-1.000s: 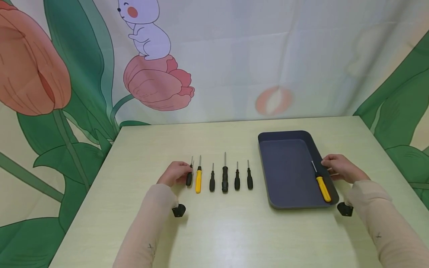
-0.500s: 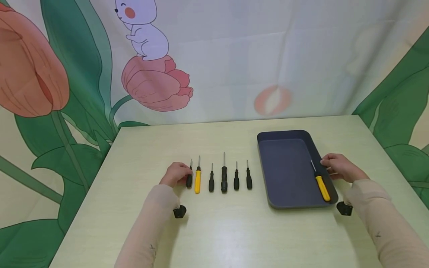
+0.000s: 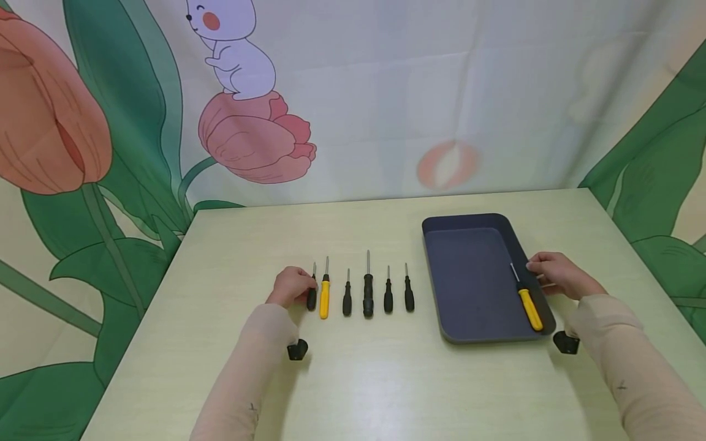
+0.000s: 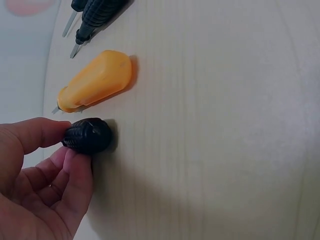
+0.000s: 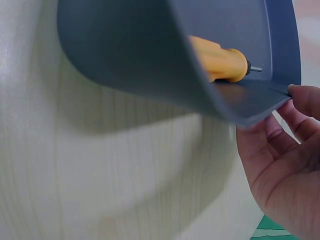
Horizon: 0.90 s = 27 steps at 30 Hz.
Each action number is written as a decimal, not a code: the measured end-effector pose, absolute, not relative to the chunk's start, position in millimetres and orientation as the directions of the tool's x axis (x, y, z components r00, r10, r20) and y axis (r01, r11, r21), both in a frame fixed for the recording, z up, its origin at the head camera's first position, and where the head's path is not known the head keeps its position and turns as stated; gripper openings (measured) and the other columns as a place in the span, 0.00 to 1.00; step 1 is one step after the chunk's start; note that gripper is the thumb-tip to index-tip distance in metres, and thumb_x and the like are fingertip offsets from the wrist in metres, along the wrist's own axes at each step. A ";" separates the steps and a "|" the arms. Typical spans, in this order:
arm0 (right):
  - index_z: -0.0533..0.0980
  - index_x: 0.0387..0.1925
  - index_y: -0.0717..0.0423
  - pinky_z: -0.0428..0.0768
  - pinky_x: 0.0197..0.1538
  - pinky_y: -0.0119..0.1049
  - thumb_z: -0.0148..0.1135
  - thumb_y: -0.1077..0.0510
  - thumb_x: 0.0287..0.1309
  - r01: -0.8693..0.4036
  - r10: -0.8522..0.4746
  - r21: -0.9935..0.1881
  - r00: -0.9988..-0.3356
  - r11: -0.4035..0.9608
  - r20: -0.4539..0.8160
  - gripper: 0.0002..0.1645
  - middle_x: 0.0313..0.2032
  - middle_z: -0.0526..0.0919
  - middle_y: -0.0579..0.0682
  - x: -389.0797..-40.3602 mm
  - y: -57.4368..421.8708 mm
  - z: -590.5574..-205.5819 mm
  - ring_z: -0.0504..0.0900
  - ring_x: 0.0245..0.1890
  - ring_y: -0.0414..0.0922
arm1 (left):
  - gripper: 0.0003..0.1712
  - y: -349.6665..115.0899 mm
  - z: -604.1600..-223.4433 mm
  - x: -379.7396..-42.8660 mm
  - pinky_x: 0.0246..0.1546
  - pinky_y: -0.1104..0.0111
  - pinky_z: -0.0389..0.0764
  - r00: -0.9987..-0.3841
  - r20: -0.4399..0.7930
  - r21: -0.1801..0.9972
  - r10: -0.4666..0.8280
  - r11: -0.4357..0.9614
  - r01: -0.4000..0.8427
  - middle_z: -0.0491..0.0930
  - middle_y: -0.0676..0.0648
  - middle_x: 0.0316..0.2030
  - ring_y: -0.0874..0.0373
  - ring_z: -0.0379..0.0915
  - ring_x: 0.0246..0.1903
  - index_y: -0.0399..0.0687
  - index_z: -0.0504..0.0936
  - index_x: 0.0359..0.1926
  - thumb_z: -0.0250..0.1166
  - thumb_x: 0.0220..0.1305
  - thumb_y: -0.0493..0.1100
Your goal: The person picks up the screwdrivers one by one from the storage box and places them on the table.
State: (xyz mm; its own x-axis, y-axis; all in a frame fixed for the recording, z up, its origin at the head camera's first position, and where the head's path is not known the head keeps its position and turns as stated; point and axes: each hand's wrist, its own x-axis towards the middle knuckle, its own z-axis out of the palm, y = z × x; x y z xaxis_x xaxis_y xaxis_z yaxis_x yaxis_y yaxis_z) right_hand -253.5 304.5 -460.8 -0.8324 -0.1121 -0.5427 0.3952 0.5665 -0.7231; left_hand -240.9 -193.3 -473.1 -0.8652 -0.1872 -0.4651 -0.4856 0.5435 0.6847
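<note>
My left hand (image 3: 292,285) pinches the handle of a black screwdriver (image 4: 89,136) between thumb and fingers, at the left end of a row. The screwdriver lies on or just at the table; its tip points to the back. Just right of it is a yellow-handled screwdriver (image 3: 325,299), apart from my fingers. My right hand (image 3: 562,277) grips the right rim of a dark blue-grey tray (image 3: 469,282), thumb on top and fingers beneath, as the right wrist view shows. Inside the tray, along its right wall, rests another yellow-handled screwdriver (image 3: 531,310).
Farther right in the row lie a short black screwdriver (image 3: 347,301), a longer black one (image 3: 368,295) and two small black ones (image 3: 388,297), (image 3: 409,296). A printed curtain (image 3: 375,110) hangs behind the pale table (image 3: 386,386).
The black screwdriver in my left hand has shifted slightly toward me, and that hand has edged right. My right hand stays at the tray's rim, and the tray keeps its place.
</note>
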 end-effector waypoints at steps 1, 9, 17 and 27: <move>0.62 0.45 0.65 0.76 0.36 0.34 0.38 0.56 0.63 0.396 -0.112 -0.722 -0.832 0.567 -0.544 0.16 0.34 0.70 0.50 -253.5 304.3 -460.6 0.74 0.31 0.42 | 0.11 -192.7 -472.6 -240.7 0.25 0.73 0.76 -0.866 -0.462 0.677 -0.192 0.555 -0.484 0.71 0.47 0.29 0.59 0.68 0.25 0.37 0.75 0.36 0.60 0.52 0.38; 0.63 0.44 0.65 0.76 0.36 0.35 0.38 0.56 0.63 0.400 -0.106 -0.719 -0.831 0.568 -0.547 0.15 0.34 0.71 0.50 -253.0 303.4 -459.1 0.74 0.31 0.42 | 0.09 -190.7 -472.8 -240.8 0.22 0.74 0.74 -0.867 -0.450 0.657 -0.214 0.579 -0.484 0.70 0.48 0.27 0.59 0.67 0.25 0.37 0.75 0.34 0.61 0.50 0.37; 0.63 0.44 0.64 0.76 0.36 0.34 0.39 0.56 0.63 0.403 -0.108 -0.717 -0.827 0.569 -0.551 0.15 0.34 0.70 0.50 -254.2 304.4 -460.4 0.74 0.31 0.42 | 0.10 -191.7 -473.9 -241.1 0.23 0.73 0.74 -0.876 -0.432 0.636 -0.216 0.615 -0.466 0.70 0.48 0.26 0.58 0.67 0.24 0.37 0.75 0.34 0.62 0.50 0.39; 0.62 0.44 0.64 0.76 0.36 0.34 0.39 0.56 0.63 0.400 -0.114 -0.721 -0.828 0.566 -0.549 0.15 0.34 0.70 0.50 -253.8 304.8 -461.2 0.74 0.31 0.42 | 0.13 -197.7 -474.0 -242.4 0.23 0.72 0.73 -0.857 -0.463 0.608 -0.227 0.623 -0.493 0.71 0.47 0.27 0.58 0.67 0.22 0.40 0.75 0.37 0.61 0.53 0.44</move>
